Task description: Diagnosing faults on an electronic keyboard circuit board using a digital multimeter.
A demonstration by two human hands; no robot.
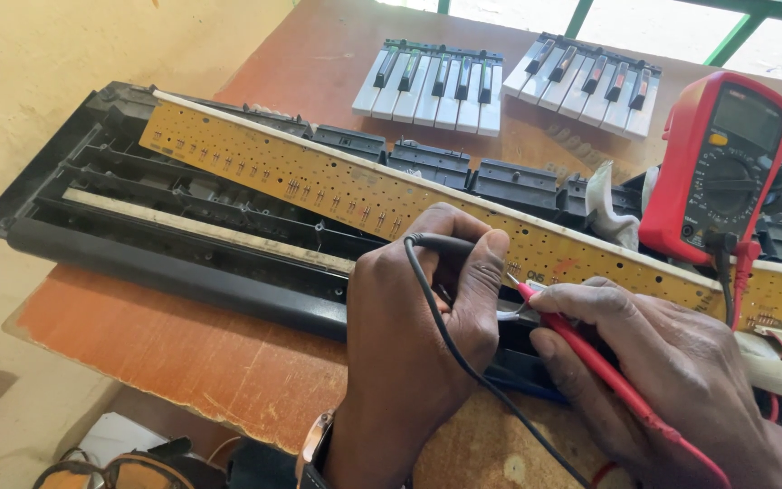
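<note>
At the frame's centre, the left hand pinches the black probe and the right hand grips the red probe, both tips on the yellow board; meter at two o'clock. Probing appears underway; the next reading likely needs steady tips.

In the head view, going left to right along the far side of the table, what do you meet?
Left block of removed piano keys → right block of removed piano keys → red multimeter, propped up at the right end of the long yellow circuit board.
</note>
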